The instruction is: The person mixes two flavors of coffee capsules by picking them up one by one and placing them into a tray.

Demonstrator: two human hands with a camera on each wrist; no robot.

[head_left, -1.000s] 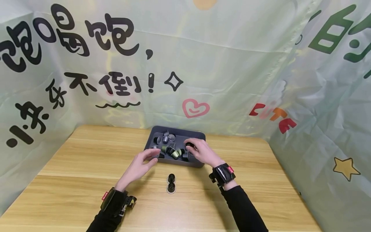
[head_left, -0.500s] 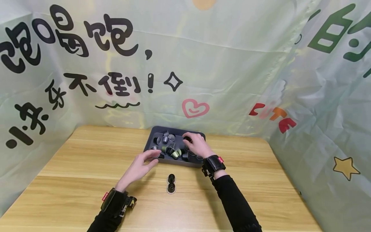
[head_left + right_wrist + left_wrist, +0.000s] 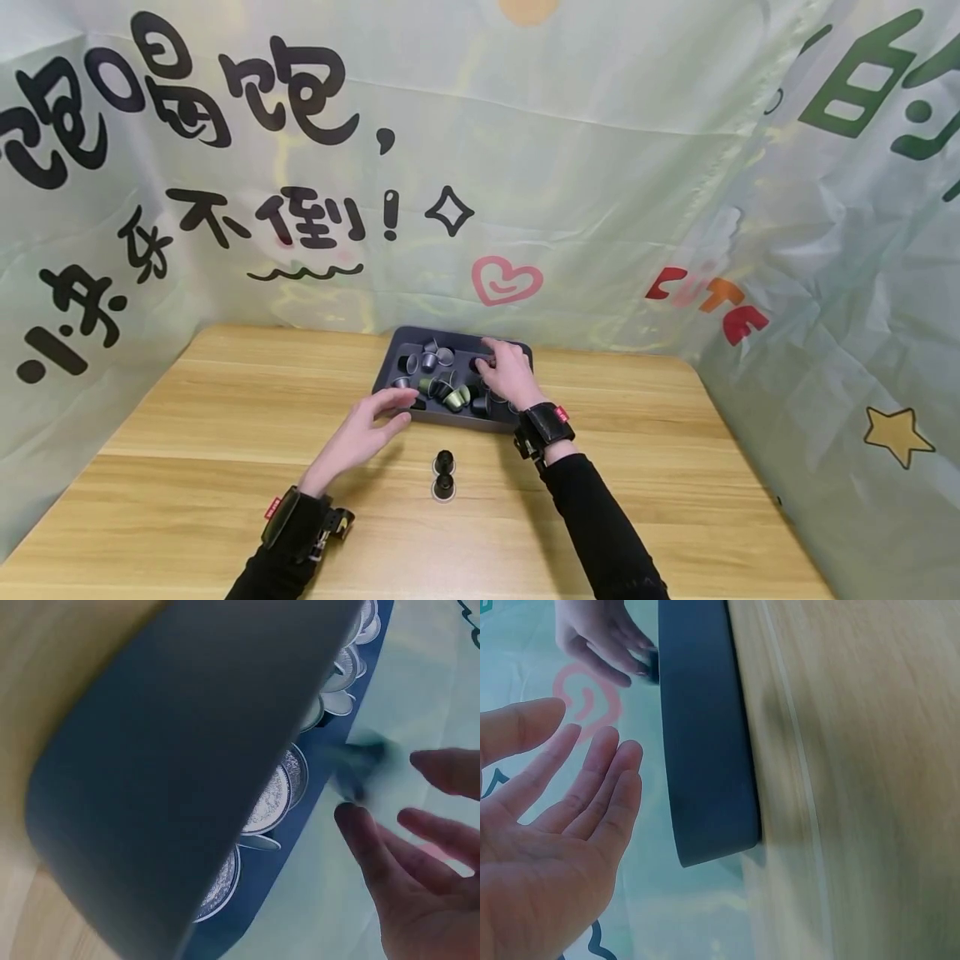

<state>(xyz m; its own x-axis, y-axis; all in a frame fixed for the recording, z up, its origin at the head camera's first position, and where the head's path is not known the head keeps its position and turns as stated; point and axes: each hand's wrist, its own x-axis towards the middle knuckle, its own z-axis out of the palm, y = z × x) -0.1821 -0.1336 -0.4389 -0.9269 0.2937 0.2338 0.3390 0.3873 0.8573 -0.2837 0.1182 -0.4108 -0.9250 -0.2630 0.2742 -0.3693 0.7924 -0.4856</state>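
Coffee capsules, mostly dark with some silver and green [image 3: 454,399], lie jumbled in a dark grey tray [image 3: 459,420]. Over the tray's right part is my right hand [image 3: 512,374]. Its thumb and fingers stand apart in the right wrist view, and a dark capsule [image 3: 364,761], blurred by motion, is just off the fingertips. My left hand [image 3: 365,428] hovers at the tray's near left corner, fingers spread and holding nothing. On the table in front of the tray, two black capsules [image 3: 444,473] stand on their silver rims, one right behind the other.
A wooden table [image 3: 300,392] carries the tray near its back edge. Behind and to the right hangs a pale printed cloth [image 3: 600,208]. The tray's side wall [image 3: 705,735] rises beside the left hand.
My right hand has moved left and a little farther back over the tray, and its fingers have parted from the dark capsule they held. The left hand has stayed nearly still.
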